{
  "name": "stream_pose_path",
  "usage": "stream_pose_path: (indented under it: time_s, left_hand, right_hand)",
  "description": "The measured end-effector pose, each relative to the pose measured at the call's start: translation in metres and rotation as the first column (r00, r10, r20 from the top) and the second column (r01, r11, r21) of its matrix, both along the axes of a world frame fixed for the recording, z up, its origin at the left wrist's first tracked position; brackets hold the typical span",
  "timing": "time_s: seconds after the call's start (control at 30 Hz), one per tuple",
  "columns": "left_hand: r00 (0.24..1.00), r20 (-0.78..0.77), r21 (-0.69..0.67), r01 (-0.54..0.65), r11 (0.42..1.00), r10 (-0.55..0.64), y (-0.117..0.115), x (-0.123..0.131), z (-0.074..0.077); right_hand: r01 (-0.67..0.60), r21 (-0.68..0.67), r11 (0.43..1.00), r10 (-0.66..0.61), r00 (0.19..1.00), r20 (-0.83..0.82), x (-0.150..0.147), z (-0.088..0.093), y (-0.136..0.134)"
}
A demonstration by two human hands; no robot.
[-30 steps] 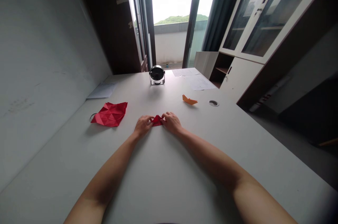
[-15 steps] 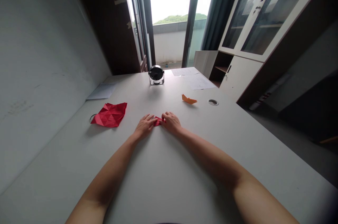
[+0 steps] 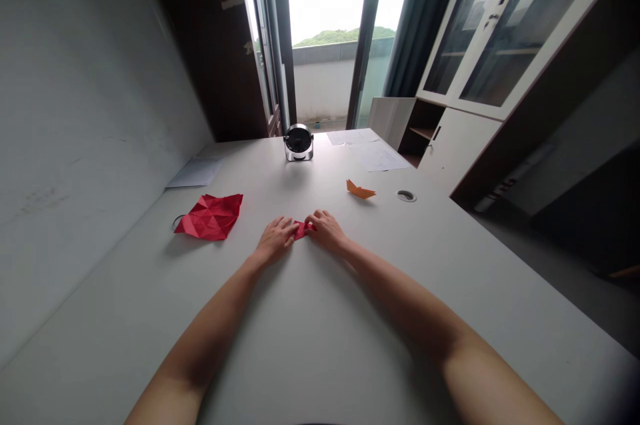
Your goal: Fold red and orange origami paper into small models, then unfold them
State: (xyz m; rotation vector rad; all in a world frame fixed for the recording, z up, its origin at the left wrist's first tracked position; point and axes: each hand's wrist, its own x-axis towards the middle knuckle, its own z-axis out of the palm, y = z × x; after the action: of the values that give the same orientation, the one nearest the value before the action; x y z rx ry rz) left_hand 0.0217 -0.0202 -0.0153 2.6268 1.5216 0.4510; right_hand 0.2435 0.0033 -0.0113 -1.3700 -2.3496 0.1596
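Observation:
A small folded red paper [image 3: 303,229] lies on the white table [image 3: 310,318] between my two hands. My left hand [image 3: 275,240] rests on its left part with fingers pressed down flat on it. My right hand [image 3: 325,229] pinches its right edge with curled fingers. Most of the paper is hidden under my fingers.
A larger creased red sheet [image 3: 211,217] lies to the left. An orange folded paper figure [image 3: 359,189] sits at the right rear, near a round cable hole [image 3: 406,195]. A small desk fan [image 3: 299,142] and white sheets [image 3: 370,151] are at the far end. A wall runs along the left.
My left hand has slid right over the small red paper, covering more of it, and the paper now lies flatter. My right hand has stayed at its right edge.

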Motion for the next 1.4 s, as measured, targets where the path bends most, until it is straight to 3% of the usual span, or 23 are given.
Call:
stream_pose_path:
  time_s: [0.23, 0.57, 0.77, 1.03, 1.3, 1.4]
  left_hand:
    - [1.000, 0.010, 0.028, -0.004, 1.000, 0.004, -0.003, 0.003, 0.003]
    - [1.000, -0.011, 0.011, 0.014, 1.000, -0.014, -0.010, 0.006, 0.016]
    - [1.000, 0.009, -0.003, -0.002, 1.000, 0.002, -0.014, 0.007, 0.021]
    - [1.000, -0.001, 0.052, 0.004, 0.999, -0.004, -0.014, 0.007, 0.023]
    - [0.998, 0.061, 0.029, -0.003, 1.000, 0.001, -0.012, 0.005, 0.023]
    - [0.994, 0.105, 0.003, -0.014, 1.000, 0.014, -0.012, 0.004, 0.024]
  right_hand:
    - [0.024, 0.007, 1.000, -0.024, 0.999, -0.023, 0.009, -0.005, 0.008]
    - [0.196, 0.090, 0.976, -0.202, 0.977, 0.065, 0.016, -0.007, 0.012]
    - [0.251, 0.056, 0.966, -0.252, 0.968, 0.007, 0.016, -0.006, 0.012]
    - [0.062, 0.025, 0.998, -0.060, 0.994, -0.097, 0.006, -0.004, 0.005]
    - [-0.154, 0.016, 0.988, 0.154, 0.965, -0.211, 0.004, 0.001, -0.004]
    - [-0.131, 0.024, 0.991, 0.134, 0.976, -0.174, 0.001, 0.002, -0.008]
